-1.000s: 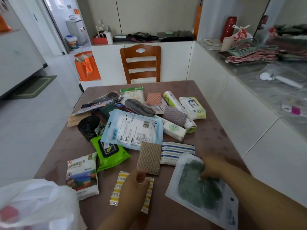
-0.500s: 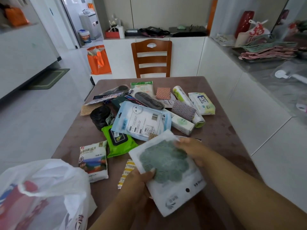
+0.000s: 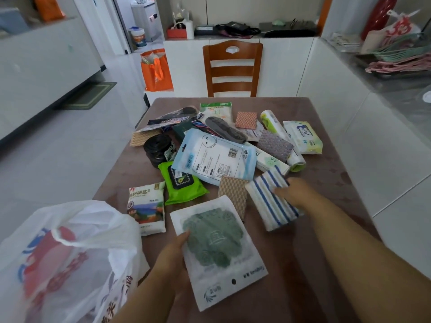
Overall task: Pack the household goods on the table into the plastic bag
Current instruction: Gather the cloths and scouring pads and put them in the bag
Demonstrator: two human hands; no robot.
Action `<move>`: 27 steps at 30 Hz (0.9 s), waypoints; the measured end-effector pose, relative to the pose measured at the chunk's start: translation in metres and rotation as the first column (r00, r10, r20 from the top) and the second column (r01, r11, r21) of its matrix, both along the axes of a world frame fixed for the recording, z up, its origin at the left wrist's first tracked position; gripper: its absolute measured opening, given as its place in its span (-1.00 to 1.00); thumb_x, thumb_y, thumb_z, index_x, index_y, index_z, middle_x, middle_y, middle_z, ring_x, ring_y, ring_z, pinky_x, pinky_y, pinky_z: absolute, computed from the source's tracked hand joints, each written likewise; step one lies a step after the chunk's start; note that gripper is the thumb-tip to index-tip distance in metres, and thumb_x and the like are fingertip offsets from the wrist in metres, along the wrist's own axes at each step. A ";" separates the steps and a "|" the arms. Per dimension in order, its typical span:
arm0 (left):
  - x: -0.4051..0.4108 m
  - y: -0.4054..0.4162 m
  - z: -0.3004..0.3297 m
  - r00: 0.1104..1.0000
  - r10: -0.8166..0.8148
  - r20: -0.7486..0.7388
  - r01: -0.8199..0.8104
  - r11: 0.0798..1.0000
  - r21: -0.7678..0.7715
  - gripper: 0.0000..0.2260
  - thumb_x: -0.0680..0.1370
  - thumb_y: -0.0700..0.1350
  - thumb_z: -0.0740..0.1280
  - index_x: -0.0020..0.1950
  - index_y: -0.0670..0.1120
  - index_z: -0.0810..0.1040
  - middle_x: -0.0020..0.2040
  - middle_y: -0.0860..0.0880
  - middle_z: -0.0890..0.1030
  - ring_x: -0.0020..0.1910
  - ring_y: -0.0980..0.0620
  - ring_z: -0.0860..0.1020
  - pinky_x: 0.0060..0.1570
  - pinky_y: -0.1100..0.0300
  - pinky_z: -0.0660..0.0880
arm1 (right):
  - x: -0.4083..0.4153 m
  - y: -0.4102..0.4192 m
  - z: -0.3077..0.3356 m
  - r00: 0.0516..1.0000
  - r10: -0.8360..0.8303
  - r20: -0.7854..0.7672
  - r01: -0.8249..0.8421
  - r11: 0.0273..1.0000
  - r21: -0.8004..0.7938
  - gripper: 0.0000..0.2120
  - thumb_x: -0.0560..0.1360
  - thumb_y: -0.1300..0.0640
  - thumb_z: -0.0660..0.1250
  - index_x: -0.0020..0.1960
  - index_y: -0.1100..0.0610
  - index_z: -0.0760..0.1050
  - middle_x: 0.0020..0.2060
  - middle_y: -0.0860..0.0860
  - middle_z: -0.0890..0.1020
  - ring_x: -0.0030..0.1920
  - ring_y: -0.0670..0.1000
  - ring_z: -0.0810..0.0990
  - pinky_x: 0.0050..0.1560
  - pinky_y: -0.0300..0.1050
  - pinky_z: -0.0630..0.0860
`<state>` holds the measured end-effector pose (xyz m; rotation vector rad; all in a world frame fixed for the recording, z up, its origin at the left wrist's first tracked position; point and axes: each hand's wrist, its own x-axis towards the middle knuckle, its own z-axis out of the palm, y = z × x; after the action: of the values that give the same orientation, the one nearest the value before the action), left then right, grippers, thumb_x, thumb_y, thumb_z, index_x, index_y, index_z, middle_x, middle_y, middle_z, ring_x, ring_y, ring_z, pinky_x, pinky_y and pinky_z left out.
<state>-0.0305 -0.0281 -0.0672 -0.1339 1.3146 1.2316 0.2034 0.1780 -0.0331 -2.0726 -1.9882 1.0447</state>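
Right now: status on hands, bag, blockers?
Left hand gripping green-pad packet. Right hand on blue-striped cloth. Plastic bag open at left, path clear.

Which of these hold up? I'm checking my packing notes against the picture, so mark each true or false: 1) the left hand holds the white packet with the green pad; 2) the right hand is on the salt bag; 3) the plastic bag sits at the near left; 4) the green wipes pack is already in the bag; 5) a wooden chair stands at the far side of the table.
1) True: the left hand grips the white packet by its left edge.
2) False: the right hand is on the striped cloth; the salt bag lies untouched.
3) True: the plastic bag is there.
4) False: the green wipes pack lies on the table.
5) True: the wooden chair stands there.
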 end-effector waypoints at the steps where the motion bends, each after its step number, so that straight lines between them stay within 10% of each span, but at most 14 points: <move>1: 0.000 0.001 0.000 0.999 -0.009 0.031 0.009 1.000 0.020 -0.60 0.55 0.03 0.27 0.30 -0.18 0.54 0.20 -0.30 0.61 0.18 -0.34 0.56 0.23 -0.31 0.41 | -0.007 -0.009 0.004 0.989 -0.040 -0.145 0.036 0.999 -0.028 -0.55 0.51 -0.05 0.31 0.25 0.25 0.50 0.21 0.16 0.58 0.20 0.17 0.56 0.20 -0.03 0.47; 4: 0.009 0.004 0.008 0.994 -0.090 0.067 0.082 0.991 0.104 -0.60 0.56 0.09 0.25 0.24 -0.15 0.57 0.16 -0.26 0.64 0.18 -0.29 0.57 0.08 -0.18 0.54 | -0.050 -0.068 0.001 0.946 0.008 -0.324 -0.079 0.975 -0.209 -0.63 0.61 0.03 0.14 0.27 0.26 0.45 0.18 0.11 0.53 0.18 0.13 0.51 0.11 -0.13 0.40; 9: 0.015 0.001 0.016 0.936 -0.160 -0.314 0.184 0.982 0.051 -0.69 0.44 -0.24 0.44 0.18 -0.25 0.56 -0.04 -0.24 0.69 -0.12 -0.20 0.67 -0.24 0.04 0.63 | -0.084 -0.095 -0.028 0.911 -0.088 -0.402 0.009 0.981 -0.194 -0.72 0.57 -0.03 0.15 -0.02 0.16 0.50 -0.09 0.13 0.55 -0.06 0.10 0.53 0.07 0.07 0.52; 11: 0.004 -0.009 0.021 0.944 -0.126 -0.305 0.159 0.984 0.086 -0.63 0.36 -0.20 0.50 0.14 -0.22 0.58 -0.04 -0.24 0.71 -0.09 -0.23 0.69 -0.07 -0.11 0.63 | -0.076 -0.072 -0.031 0.945 -0.123 -0.303 0.114 0.992 -0.048 -0.68 0.53 -0.08 0.21 -0.32 0.08 0.41 -0.29 0.07 0.52 -0.17 0.10 0.53 -0.05 -0.01 0.51; 17: -0.022 -0.048 0.034 0.980 0.003 -0.198 0.037 0.979 0.199 -0.58 0.37 -0.19 0.45 0.21 -0.21 0.56 0.08 -0.31 0.66 0.05 -0.35 0.63 0.11 -0.33 0.50 | -0.088 -0.069 -0.028 0.975 0.009 -0.224 0.032 0.983 0.182 -0.87 0.46 0.00 0.35 -0.18 0.04 0.48 -0.20 -0.01 0.60 -0.07 0.08 0.60 -0.15 -0.15 0.42; 23: -0.028 -0.080 0.056 0.979 0.142 -0.144 -0.081 0.928 0.363 -0.62 0.39 -0.20 0.35 0.22 -0.15 0.56 0.03 -0.23 0.70 -0.12 -0.21 0.70 -0.20 -0.11 0.64 | -0.108 -0.087 -0.045 0.898 0.418 -0.139 -0.401 0.906 0.139 -0.61 0.28 -0.12 0.47 0.02 0.06 0.56 -0.07 -0.04 0.61 -0.05 0.00 0.57 -0.07 -0.12 0.52; 27: -0.032 -0.083 0.063 0.975 0.170 -0.143 -0.106 0.923 0.371 -0.56 0.39 -0.23 0.34 0.27 -0.20 0.51 -0.03 -0.22 0.71 -0.18 -0.18 0.71 -0.27 -0.07 0.64 | -0.116 -0.093 -0.047 0.874 0.484 0.037 -0.485 0.869 0.095 -0.68 0.26 -0.16 0.44 -0.23 0.07 0.50 -0.22 0.02 0.59 -0.17 0.06 0.56 -0.26 -0.16 0.45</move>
<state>-0.0621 -0.1108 -0.0038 0.1498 1.2170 1.6165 0.0872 0.0850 -0.0798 -1.5597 -2.5857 0.9624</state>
